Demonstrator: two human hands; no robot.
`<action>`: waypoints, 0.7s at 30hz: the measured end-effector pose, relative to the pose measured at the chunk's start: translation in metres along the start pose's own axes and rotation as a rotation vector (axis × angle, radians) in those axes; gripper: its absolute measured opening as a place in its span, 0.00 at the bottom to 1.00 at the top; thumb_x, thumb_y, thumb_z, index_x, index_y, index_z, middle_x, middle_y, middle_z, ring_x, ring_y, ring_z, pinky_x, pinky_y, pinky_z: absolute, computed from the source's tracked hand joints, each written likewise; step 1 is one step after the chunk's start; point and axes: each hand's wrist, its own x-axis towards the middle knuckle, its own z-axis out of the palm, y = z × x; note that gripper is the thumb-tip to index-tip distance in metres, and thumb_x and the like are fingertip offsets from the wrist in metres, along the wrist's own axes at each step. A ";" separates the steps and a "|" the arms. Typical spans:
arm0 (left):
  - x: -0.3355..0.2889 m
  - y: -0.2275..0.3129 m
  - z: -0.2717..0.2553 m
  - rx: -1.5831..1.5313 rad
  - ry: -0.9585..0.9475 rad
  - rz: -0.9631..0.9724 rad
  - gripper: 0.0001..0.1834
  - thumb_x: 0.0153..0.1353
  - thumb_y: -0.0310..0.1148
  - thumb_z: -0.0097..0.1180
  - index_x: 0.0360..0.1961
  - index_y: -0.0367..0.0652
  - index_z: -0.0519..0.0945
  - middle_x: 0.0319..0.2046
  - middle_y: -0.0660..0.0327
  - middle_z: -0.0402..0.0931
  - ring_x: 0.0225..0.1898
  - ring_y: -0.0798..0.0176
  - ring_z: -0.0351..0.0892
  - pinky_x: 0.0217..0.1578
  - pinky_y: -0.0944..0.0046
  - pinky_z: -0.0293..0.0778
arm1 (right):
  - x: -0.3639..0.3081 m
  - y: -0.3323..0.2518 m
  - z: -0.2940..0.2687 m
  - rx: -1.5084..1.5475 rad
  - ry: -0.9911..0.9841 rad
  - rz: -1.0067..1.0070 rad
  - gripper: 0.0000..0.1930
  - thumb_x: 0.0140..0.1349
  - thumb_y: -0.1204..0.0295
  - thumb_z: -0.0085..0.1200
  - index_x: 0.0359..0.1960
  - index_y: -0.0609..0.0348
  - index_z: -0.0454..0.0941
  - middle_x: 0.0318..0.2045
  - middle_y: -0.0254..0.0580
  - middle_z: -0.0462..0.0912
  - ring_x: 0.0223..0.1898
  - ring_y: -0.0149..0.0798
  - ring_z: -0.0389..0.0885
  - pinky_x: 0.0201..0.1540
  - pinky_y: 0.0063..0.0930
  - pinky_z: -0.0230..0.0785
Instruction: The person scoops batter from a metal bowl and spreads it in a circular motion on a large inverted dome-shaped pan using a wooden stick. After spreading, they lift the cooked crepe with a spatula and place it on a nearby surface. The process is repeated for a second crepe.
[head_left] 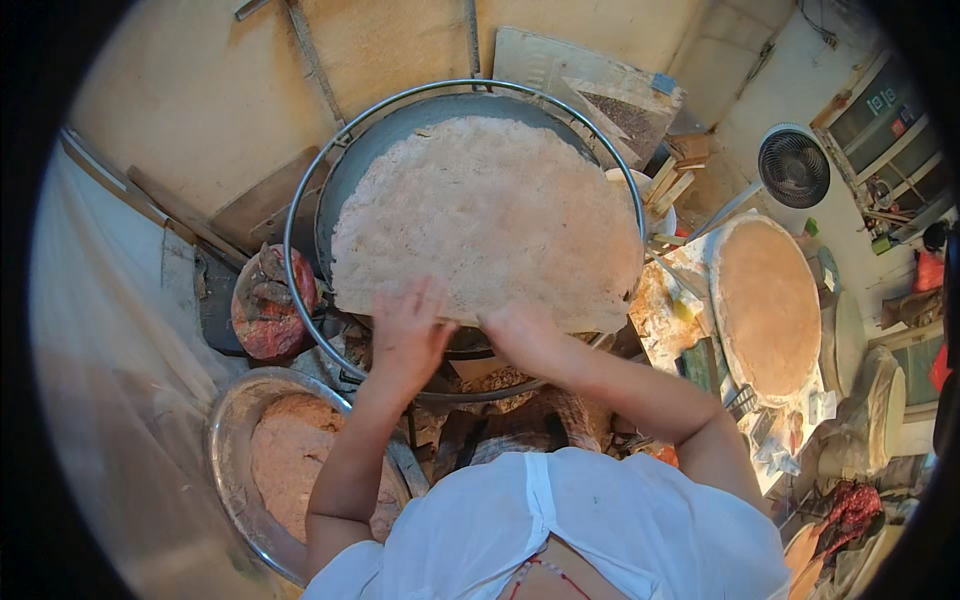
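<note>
A wide, thin sheet of pale brownish flatbread [485, 215] covers most of a round dark griddle [350, 175]. Its near edge runs almost straight, and the griddle's surface shows along the far and left sides. My left hand [408, 325] rests at that near edge with fingers stretched over the sheet, slightly blurred. Just to its right, my right hand [523, 342] is closed at the same edge, apparently pinching the flatbread; its fingertips are partly hidden. A shiny metal ring [297, 205] encircles the griddle.
At lower left stands a metal basin [222, 450] holding pinkish-brown dough [295, 445]. A red round container [262, 335] sits left of the griddle. Right, a round board bears another flatbread [768, 305], near a fan [793, 165]. Wood pieces [672, 185] lie behind; plastic sheeting [110, 330] hangs left.
</note>
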 end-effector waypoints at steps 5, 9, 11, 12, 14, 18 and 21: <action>-0.043 0.007 -0.032 -0.878 0.578 -0.371 0.12 0.67 0.26 0.47 0.49 0.34 0.74 0.47 0.54 0.75 0.45 0.64 0.77 0.48 0.64 0.74 | 0.097 0.009 -0.128 0.445 -0.063 0.140 0.07 0.50 0.71 0.58 0.25 0.63 0.82 0.19 0.45 0.82 0.23 0.36 0.81 0.25 0.36 0.69; -0.097 0.025 0.043 -1.541 -0.328 -0.951 0.24 0.68 0.49 0.45 0.43 0.34 0.74 0.33 0.48 0.81 0.29 0.54 0.83 0.29 0.63 0.79 | 0.119 0.097 -0.207 0.602 0.087 0.149 0.12 0.49 0.75 0.63 0.35 0.68 0.81 0.31 0.46 0.84 0.29 0.36 0.83 0.31 0.33 0.77; -0.113 0.049 0.082 -1.724 -0.700 -1.156 0.37 0.64 0.63 0.41 0.43 0.32 0.73 0.35 0.44 0.80 0.34 0.47 0.84 0.33 0.57 0.81 | 0.092 0.128 -0.241 1.103 0.227 0.390 0.09 0.53 0.75 0.62 0.33 0.70 0.81 0.34 0.50 0.84 0.31 0.40 0.83 0.32 0.38 0.79; -0.117 0.060 0.101 -1.819 -0.758 -1.189 0.39 0.62 0.65 0.41 0.45 0.32 0.73 0.37 0.43 0.79 0.37 0.46 0.83 0.36 0.57 0.81 | 0.071 0.155 -0.253 1.154 0.278 0.385 0.11 0.54 0.77 0.62 0.38 0.70 0.80 0.35 0.48 0.84 0.35 0.41 0.85 0.38 0.38 0.80; -0.110 0.082 0.127 -2.053 -0.829 -1.134 0.42 0.59 0.68 0.42 0.51 0.33 0.70 0.45 0.42 0.76 0.48 0.46 0.78 0.45 0.52 0.77 | 0.026 0.204 -0.271 1.241 0.335 0.460 0.13 0.56 0.77 0.60 0.42 0.71 0.77 0.38 0.49 0.83 0.38 0.39 0.84 0.40 0.36 0.80; -0.058 0.135 0.151 -2.471 -0.402 -1.129 0.44 0.55 0.65 0.52 0.67 0.51 0.59 0.66 0.57 0.57 0.66 0.50 0.56 0.64 0.40 0.52 | -0.107 0.304 -0.287 1.310 0.558 0.621 0.14 0.60 0.76 0.57 0.46 0.72 0.74 0.40 0.49 0.82 0.40 0.37 0.83 0.46 0.33 0.78; 0.007 0.175 0.156 -2.449 -0.241 -0.903 0.33 0.61 0.45 0.57 0.65 0.51 0.63 0.67 0.60 0.58 0.69 0.53 0.52 0.67 0.40 0.45 | -0.239 0.375 -0.283 1.491 0.738 0.652 0.15 0.61 0.75 0.57 0.47 0.71 0.74 0.43 0.48 0.81 0.41 0.38 0.83 0.48 0.33 0.78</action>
